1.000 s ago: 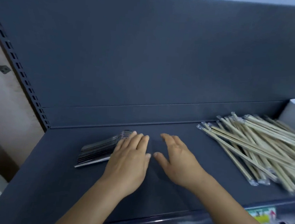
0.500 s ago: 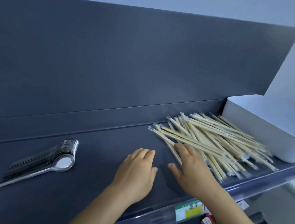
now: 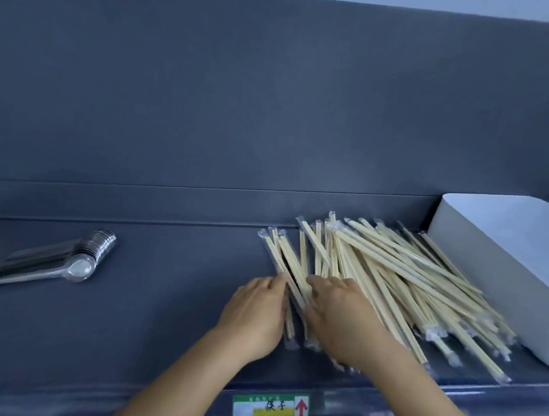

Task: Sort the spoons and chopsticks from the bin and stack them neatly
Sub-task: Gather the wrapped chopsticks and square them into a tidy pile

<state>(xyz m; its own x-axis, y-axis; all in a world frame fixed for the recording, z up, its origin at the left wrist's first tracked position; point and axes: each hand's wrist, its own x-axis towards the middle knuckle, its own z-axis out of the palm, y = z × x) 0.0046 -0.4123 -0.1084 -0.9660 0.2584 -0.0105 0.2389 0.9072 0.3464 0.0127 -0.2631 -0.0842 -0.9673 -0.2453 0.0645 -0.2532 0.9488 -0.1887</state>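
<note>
Half a second before, both hands lay flat on the bare shelf left of the chopsticks, with only the right fingertips at the pile's edge. Now both were at the pile. Left hand (image 3: 256,314) sat against the left side of a small bunch split off from the heap, fingertips touching the wrappers; right hand (image 3: 340,314) lay over the bunch's other side. Fingers looked loosely bent on both, but motion blur hid whether either one really gripped, so I couldn't tell. View also swung right: the spoons slid to the left edge and more of the white bin showed.

Price tag (image 3: 270,409) on the shelf's front rail: green and yellow, handwritten black characters reading 筷子, red arrow pointing up. Second tag at bottom left, too cut off to read.

Chopsticks (image 3: 402,277): pale wood, each pair in a clear plastic sleeve, fanned in a loose heap on the dark matte shelf (image 3: 167,298), right of centre, touching the bin. Spoons (image 3: 65,262): shiny metal, nested in a neat stack, well apart on the left. Bin (image 3: 505,259): white, smooth, rounded corners, at the right end.
</note>
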